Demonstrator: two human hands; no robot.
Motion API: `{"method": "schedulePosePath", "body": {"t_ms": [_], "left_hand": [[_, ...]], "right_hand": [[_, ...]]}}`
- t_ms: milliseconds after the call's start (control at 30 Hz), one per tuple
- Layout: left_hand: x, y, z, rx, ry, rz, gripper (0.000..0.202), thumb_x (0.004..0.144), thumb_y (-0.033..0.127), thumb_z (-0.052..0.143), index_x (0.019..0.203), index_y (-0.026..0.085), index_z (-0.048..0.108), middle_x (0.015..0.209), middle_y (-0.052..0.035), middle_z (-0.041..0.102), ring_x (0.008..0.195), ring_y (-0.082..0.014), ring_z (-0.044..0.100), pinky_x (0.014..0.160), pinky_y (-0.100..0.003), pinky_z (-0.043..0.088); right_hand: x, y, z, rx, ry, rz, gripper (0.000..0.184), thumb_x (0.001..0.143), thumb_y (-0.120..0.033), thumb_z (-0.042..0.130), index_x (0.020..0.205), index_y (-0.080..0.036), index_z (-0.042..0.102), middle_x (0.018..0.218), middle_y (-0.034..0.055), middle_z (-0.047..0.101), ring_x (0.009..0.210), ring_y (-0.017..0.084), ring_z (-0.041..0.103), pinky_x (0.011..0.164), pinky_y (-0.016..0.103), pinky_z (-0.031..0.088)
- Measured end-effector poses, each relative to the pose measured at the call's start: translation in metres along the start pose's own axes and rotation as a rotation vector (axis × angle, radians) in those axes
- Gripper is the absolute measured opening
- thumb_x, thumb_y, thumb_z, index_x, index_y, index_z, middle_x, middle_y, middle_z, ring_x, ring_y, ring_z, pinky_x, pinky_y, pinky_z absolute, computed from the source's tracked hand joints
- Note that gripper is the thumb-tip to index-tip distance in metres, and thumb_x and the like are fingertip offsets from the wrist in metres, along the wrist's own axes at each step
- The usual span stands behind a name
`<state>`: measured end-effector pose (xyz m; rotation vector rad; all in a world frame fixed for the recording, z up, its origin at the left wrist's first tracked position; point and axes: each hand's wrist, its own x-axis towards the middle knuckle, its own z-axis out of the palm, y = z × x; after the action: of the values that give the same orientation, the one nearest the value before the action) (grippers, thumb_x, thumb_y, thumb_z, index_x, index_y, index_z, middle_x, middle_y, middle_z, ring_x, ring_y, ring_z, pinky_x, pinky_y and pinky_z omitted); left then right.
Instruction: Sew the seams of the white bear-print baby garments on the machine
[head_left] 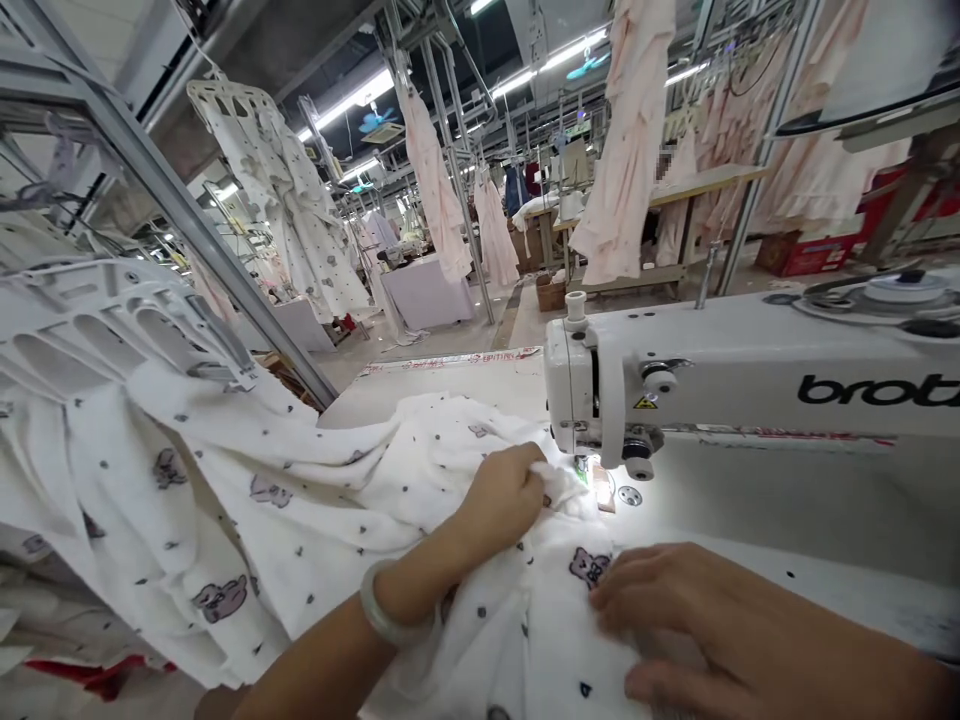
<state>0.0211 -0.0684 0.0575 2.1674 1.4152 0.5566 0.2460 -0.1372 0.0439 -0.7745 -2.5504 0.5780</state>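
Note:
White fabric (420,460) with a printed bear and dot pattern spreads over the sewing machine table and runs up to the lit needle area of the white sewing machine (697,380). My left hand (504,497), with a pale bangle on the wrist, is closed on a gathered fold just left of the presser foot. Lower right, my right hand (675,605) lies on the cloth, fingers stretched out beside a printed bear. The fabric's left part hangs from a white plastic hanger clamp (124,310).
Metal posts (202,220) of a frame stand at the left. More printed garments (281,190) and pink garments (630,140) hang beyond the table. A red box (806,252) sits on the floor at the back right.

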Motion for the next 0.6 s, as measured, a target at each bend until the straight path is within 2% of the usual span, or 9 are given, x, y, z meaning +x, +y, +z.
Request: {"method": "schedulePosePath", "body": {"t_ms": [100, 167, 200, 267, 300, 400, 500, 567, 600], "left_hand": [[0.009, 0.003, -0.003, -0.170, -0.003, 0.009, 0.010, 0.082, 0.015, 0.044, 0.074, 0.020, 0.047, 0.072, 0.0013, 0.057, 0.074, -0.0177, 0.056, 0.069, -0.029, 0.044], [0.005, 0.002, 0.002, -0.142, 0.002, 0.053, 0.005, 0.079, 0.020, 0.056, 0.081, 0.020, 0.050, 0.079, 0.0011, 0.058, 0.077, -0.0183, 0.056, 0.070, -0.029, 0.045], [0.002, 0.001, 0.005, -0.116, 0.009, 0.079, 0.014, 0.077, 0.022, 0.061, 0.088, 0.020, 0.053, 0.084, 0.0000, 0.061, 0.080, -0.0193, 0.057, 0.072, -0.030, 0.046], [-0.004, -0.005, 0.012, -0.065, 0.036, 0.135, 0.026, 0.076, 0.020, 0.065, 0.101, 0.019, 0.057, 0.096, -0.0038, 0.064, 0.089, -0.0218, 0.059, 0.079, -0.033, 0.049], [-0.006, -0.008, 0.014, -0.038, 0.048, 0.160, 0.026, 0.078, 0.017, 0.063, 0.104, 0.019, 0.059, 0.098, -0.0051, 0.064, 0.090, -0.0224, 0.059, 0.081, -0.034, 0.049], [-0.009, -0.017, 0.018, 0.030, 0.096, 0.239, 0.027, 0.077, 0.007, 0.051, 0.097, 0.019, 0.066, 0.091, -0.0059, 0.062, 0.087, -0.0219, 0.059, 0.081, -0.035, 0.050], [-0.008, -0.018, 0.020, 0.029, 0.126, 0.380, 0.027, 0.074, 0.005, 0.050, 0.091, 0.019, 0.067, 0.098, -0.0076, 0.065, 0.096, -0.0239, 0.059, 0.090, -0.038, 0.048], [-0.009, -0.015, 0.020, -0.014, 0.062, 0.396, 0.022, 0.076, 0.005, 0.049, 0.087, 0.019, 0.063, 0.096, -0.0063, 0.067, 0.095, -0.0232, 0.060, 0.091, -0.037, 0.047], [-0.009, -0.013, 0.020, -0.044, 0.010, 0.359, 0.018, 0.078, 0.007, 0.048, 0.085, 0.019, 0.060, 0.090, -0.0049, 0.067, 0.090, -0.0217, 0.060, 0.087, -0.035, 0.047]], "right_hand": [[0.003, 0.019, 0.003, 0.068, 0.093, 0.281, 0.035, 0.101, -0.055, 0.051, 0.112, -0.030, 0.073, 0.110, 0.0051, 0.076, 0.099, 0.025, 0.072, 0.085, 0.037, 0.060], [0.008, 0.032, 0.010, 0.018, 0.221, 0.367, 0.042, 0.098, -0.058, 0.051, 0.114, -0.027, 0.074, 0.113, 0.0085, 0.075, 0.106, 0.030, 0.070, 0.089, 0.044, 0.059], [0.011, 0.036, 0.014, -0.002, 0.251, 0.380, 0.044, 0.098, -0.058, 0.051, 0.114, -0.025, 0.074, 0.114, 0.0101, 0.075, 0.108, 0.032, 0.069, 0.091, 0.047, 0.058], [0.018, 0.040, 0.021, 0.001, 0.243, 0.384, 0.043, 0.099, -0.054, 0.049, 0.111, -0.023, 0.075, 0.111, 0.0113, 0.075, 0.104, 0.032, 0.070, 0.086, 0.046, 0.058], [0.022, 0.040, 0.025, 0.012, 0.230, 0.379, 0.040, 0.101, -0.051, 0.047, 0.109, -0.022, 0.075, 0.108, 0.0110, 0.075, 0.101, 0.031, 0.070, 0.084, 0.044, 0.058], [0.029, 0.037, 0.034, 0.038, 0.240, 0.348, 0.036, 0.104, -0.041, 0.041, 0.106, -0.022, 0.072, 0.104, 0.0095, 0.073, 0.097, 0.027, 0.067, 0.081, 0.041, 0.055], [0.031, 0.036, 0.037, 0.070, 0.226, 0.305, 0.037, 0.106, -0.035, 0.038, 0.087, -0.020, 0.066, 0.091, 0.0078, 0.069, 0.086, 0.024, 0.063, 0.074, 0.038, 0.052], [0.030, 0.039, 0.035, 0.102, 0.171, 0.247, 0.038, 0.106, -0.031, 0.037, 0.081, -0.020, 0.064, 0.084, 0.0058, 0.066, 0.083, 0.022, 0.061, 0.074, 0.036, 0.051], [0.028, 0.040, 0.032, 0.111, 0.144, 0.215, 0.036, 0.106, -0.029, 0.037, 0.086, -0.021, 0.066, 0.085, 0.0053, 0.066, 0.086, 0.022, 0.061, 0.076, 0.036, 0.051]]}}
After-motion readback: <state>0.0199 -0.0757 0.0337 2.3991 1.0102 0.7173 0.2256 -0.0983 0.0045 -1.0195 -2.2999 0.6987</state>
